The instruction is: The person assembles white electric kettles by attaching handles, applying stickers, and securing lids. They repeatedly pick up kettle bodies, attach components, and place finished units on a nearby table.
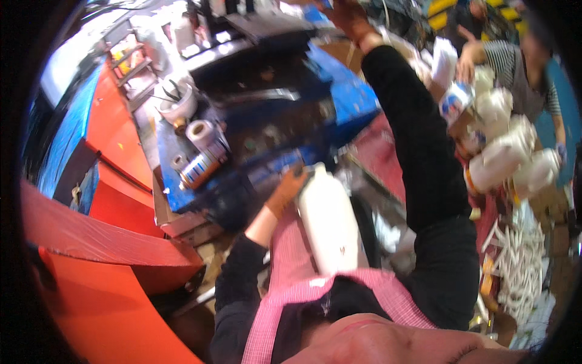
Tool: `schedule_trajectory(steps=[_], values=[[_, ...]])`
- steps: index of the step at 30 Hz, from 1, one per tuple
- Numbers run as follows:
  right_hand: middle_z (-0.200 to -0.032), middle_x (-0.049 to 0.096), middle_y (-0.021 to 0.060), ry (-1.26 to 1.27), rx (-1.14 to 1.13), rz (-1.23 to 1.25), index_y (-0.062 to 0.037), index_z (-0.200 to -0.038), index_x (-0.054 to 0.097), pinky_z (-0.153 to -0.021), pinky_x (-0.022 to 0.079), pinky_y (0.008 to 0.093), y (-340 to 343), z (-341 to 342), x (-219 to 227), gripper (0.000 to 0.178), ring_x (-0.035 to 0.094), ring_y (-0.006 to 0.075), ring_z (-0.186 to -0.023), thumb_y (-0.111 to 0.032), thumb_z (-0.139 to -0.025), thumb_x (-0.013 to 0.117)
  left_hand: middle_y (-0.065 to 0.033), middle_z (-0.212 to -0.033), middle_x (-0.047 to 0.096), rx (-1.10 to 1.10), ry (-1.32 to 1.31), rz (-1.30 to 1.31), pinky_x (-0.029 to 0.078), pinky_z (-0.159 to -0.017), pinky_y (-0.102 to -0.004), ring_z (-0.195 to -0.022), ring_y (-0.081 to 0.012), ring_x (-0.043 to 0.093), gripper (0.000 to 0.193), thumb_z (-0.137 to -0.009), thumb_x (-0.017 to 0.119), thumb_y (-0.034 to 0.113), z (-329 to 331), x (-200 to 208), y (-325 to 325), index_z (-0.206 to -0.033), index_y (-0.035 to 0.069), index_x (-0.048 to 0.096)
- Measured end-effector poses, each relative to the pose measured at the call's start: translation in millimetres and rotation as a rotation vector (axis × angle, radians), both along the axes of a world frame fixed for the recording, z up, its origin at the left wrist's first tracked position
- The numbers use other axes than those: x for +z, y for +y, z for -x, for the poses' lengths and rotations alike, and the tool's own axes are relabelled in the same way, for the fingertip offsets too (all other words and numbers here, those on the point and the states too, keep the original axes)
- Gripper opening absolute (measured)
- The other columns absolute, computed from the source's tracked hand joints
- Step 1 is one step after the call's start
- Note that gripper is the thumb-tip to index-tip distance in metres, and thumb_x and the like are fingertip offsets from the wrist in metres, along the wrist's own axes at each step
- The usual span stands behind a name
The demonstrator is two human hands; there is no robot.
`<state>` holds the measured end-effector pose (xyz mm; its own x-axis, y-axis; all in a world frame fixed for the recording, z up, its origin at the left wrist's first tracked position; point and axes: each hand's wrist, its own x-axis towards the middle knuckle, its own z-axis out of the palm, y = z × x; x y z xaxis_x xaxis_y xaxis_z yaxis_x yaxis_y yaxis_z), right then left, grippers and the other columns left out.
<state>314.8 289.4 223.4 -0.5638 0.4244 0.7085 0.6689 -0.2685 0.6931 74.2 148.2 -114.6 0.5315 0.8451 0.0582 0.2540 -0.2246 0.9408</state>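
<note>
A white plastic bottle (pixel 330 221) stands tilted against my lap, its neck pointing away from me. My left hand (pixel 291 188), in an orange-brown glove, closes around the bottle near its neck. My right arm stretches far forward. At the upper edge is my right hand (pixel 350 21), also gloved, beside a dark machine plate (pixel 273 27). Its fingers are blurred and partly cut off, and a small bluish thing shows near them. Ahead of the bottle lies a dark blue machine bed (pixel 285 124) with a shiny metal bar (pixel 260 96) on it.
On the blue surface at left stand a white pot (pixel 177 103), a tape roll (pixel 200 133) and an orange-labelled can (pixel 203 167). Orange panels (pixel 121 303) rise at left. White bottles (pixel 503 161) and a heap of white strips (pixel 518 273) lie at right, near another person (pixel 533 67).
</note>
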Motion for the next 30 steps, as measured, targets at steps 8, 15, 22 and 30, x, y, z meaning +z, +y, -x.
schedule_trajectory(steps=[8, 15, 22, 30], values=[[-0.103, 0.059, 0.0133, 1.133, 0.436, 0.719, -0.0051, -0.109, 0.057, -0.087, 0.042, 0.0361, -278.4, -30.1, -179.7, 0.039, 0.055, 0.0265, -0.100, -0.034, -0.083, 0.058, -0.0103, -0.087, 0.066, -0.264, 0.121, -0.025, 0.045, -0.072, -0.0280, -0.078, -0.0158, 0.057, 0.035, -0.087, 0.057, 0.025, 1.1, 46.1, 2.4, -0.100, -0.007, 0.062], [-0.101, 0.064, 0.0146, 1.957, -0.515, -0.155, -0.0064, -0.109, 0.061, -0.083, 0.046, 0.0359, -688.6, -56.4, -246.9, 0.034, 0.061, 0.0251, -0.096, -0.029, -0.084, 0.061, -0.0132, -0.095, 0.061, -0.284, 0.092, -0.206, 0.045, -0.077, -0.0279, -0.085, -0.0155, 0.055, 0.035, -0.092, 0.051, 0.022, -16.9, 80.7, -15.5, -0.106, -0.009, 0.058], [-0.107, 0.058, 0.0227, 1.337, -1.539, -0.352, -0.0035, -0.121, 0.043, -0.080, 0.046, 0.0455, -878.5, -52.4, -281.0, 0.068, 0.056, 0.0390, -0.096, -0.034, -0.069, 0.074, -0.0190, -0.106, 0.062, -0.319, 0.005, -1.212, 0.050, -0.081, -0.0368, -0.095, -0.0323, 0.061, 0.031, -0.084, 0.053, 0.012, -56.9, 139.8, -27.5, -0.110, -0.002, 0.059], [-0.110, 0.060, 0.0143, 1.583, -0.675, -0.330, -0.0083, -0.123, 0.053, -0.082, 0.045, 0.0361, -797.1, -31.1, -239.0, 0.041, 0.058, 0.0272, -0.099, -0.009, -0.082, 0.059, -0.0145, -0.114, 0.059, -0.001, -0.157, -1.019, 0.046, -0.088, -0.0339, -0.102, -0.0278, 0.059, 0.029, -0.088, 0.045, 0.006, -69.4, 93.0, -28.4, -0.115, 0.003, 0.055]])
